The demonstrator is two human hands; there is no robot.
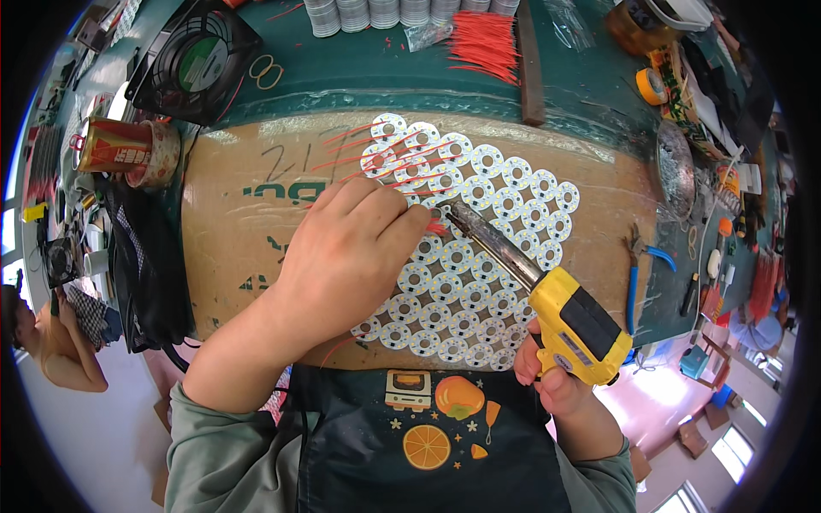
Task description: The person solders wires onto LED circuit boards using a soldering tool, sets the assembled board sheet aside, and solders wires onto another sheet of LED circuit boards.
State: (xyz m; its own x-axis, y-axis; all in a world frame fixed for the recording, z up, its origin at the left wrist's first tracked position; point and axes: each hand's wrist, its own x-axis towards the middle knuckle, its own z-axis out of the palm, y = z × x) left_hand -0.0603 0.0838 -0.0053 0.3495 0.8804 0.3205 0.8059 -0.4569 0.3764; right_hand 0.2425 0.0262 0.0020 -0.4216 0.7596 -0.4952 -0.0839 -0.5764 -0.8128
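A panel of round white LED boards point(492, 150) lies on a brown cardboard sheet point(231, 231) in front of me. My left hand point(342, 235) is over the panel's left part, fingers pinched on a bunch of short red wires point(437, 227). Several loose red wires lie across the boards at the upper left. In my right hand point(556, 385) is a yellow soldering gun point(581, 329), gripped by its handle. Its metal barrel slants up and left, and the tip is close to my left fingertips. Whether the tip touches a board is hard to tell.
Blue-handled pliers point(634, 286) lie right of the cardboard. Beyond it are red wires point(483, 47), stacked round boards point(385, 13) and a dark bar point(530, 77). A black fan point(201, 64) and red can point(115, 145) stand left; a metal dish point(676, 171) sits right. Another person point(73, 350) is far left.
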